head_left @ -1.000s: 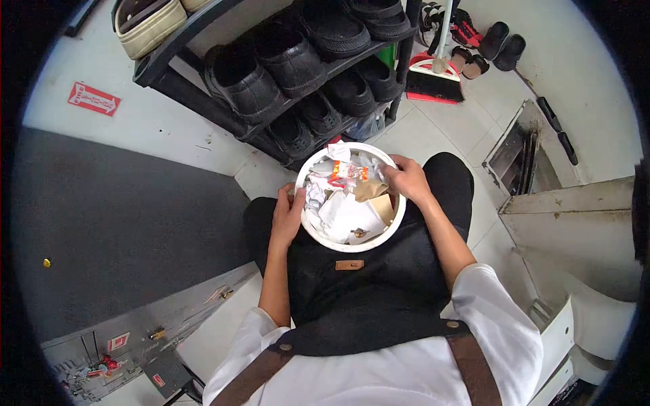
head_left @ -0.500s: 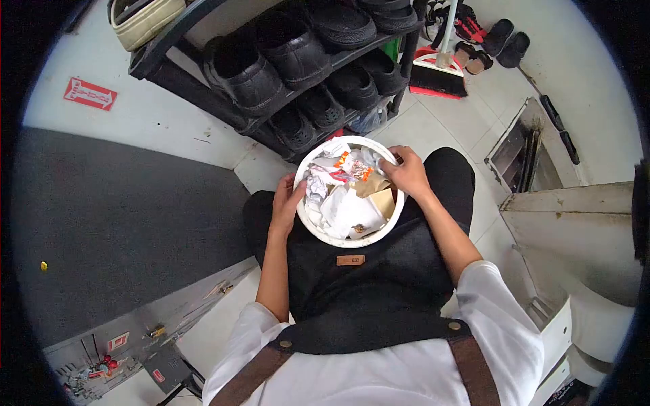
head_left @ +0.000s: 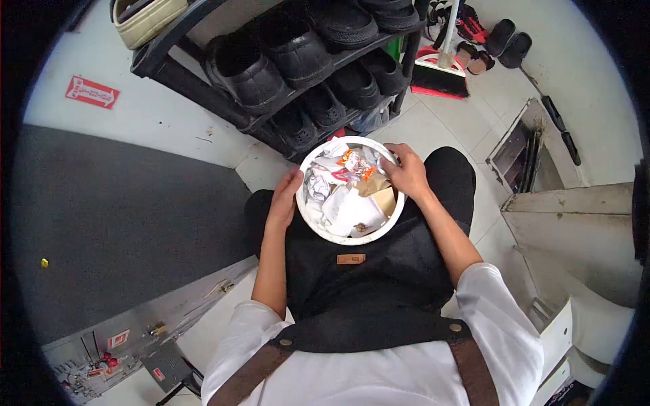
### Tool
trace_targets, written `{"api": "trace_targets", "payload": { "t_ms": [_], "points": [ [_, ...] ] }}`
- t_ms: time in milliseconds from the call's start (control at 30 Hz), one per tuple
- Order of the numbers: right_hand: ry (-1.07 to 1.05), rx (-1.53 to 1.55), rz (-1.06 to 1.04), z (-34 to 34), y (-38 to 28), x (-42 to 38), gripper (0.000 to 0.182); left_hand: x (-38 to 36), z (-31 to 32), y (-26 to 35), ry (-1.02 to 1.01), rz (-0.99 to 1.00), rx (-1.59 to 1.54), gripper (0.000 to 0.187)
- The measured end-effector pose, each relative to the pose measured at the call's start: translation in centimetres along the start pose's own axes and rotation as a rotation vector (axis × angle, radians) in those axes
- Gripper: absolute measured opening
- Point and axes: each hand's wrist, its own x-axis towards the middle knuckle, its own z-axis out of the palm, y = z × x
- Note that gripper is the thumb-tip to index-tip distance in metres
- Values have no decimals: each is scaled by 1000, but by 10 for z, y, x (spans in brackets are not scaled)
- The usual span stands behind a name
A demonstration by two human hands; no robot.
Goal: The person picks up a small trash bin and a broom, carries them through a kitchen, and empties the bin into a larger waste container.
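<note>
A round white waste bin (head_left: pixel 330 237) sits between my knees, in front of my black apron. Crumpled white paper (head_left: pixel 355 211), brown paper pieces (head_left: pixel 384 201) and an orange-and-white wrapper (head_left: pixel 357 162) fill it near the rim. My left hand (head_left: pixel 284 197) is closed against the bin's left side, with some fingers hidden. On the upper right of the rim, my right hand (head_left: pixel 408 174) has its thumb over the inside edge and its fingers outside.
A black rack (head_left: pixel 237 122) with several black shoes stands just beyond the bin. Farther right are a broom (head_left: pixel 440 74) with a red dustpan and more footwear. An opening (head_left: pixel 521 155) with dark bars lies at right, near a beige ledge (head_left: pixel 555 206). A dark grey panel (head_left: pixel 128 223) spans the left.
My left hand has shifted slightly, its thumb no longer lying over the rim as before. My right hand and the bin stay nearly in place.
</note>
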Motion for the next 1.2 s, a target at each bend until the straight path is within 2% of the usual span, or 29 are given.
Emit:
{"api": "trace_targets", "payload": {
  "t_ms": [267, 333, 367, 433, 467, 533, 667, 733, 900, 933, 1000, 1133, 1200],
  "points": [
    [30, 46, -58, -3, -10, -4, 33, -5, -3, -3, 75, 220, 107, 49],
    [35, 70, -52, -3, -14, -5, 32, -10, -2, 3, 91, 143, -252, 54],
    [41, 94, -46, -3, -15, -5, 32, -6, -4, 1, 91, 143, -252, 54],
    [36, 97, -18, -2, -14, -8, 31, 2, -5, 1, 119, -59, -16, 59],
    [32, 100, 10, -2, -14, -10, 31, 0, -5, 0, 119, -58, -16, 59],
    [21, 80, 38, -4, -17, -13, 31, -11, 12, 15, 160, 30, 334, 60],
    [1, -23, 40, 2, -11, -13, 31, -19, 5, 8, 92, 119, 249, 53],
    [-14, -32, 57, -5, -17, -4, 33, -14, 6, 6, 55, 52, 362, 52],
    [-53, 16, 78, -18, 6, 4, 38, -9, 25, 1, 47, -8, 337, 58],
    [-53, 21, 86, -19, 13, 3, 38, -2, 19, -7, 59, -73, 342, 61],
    [-152, 309, 292, -19, 32, -2, 39, 4, 24, -13, 69, -145, 353, 64],
    [-92, 338, 374, 3, 80, -3, 45, 20, 48, -20, 77, -119, 325, 71],
    [-101, 422, 514, 8, 94, 6, 55, 37, 52, -28, 84, -103, 305, 73]
  ]
}}
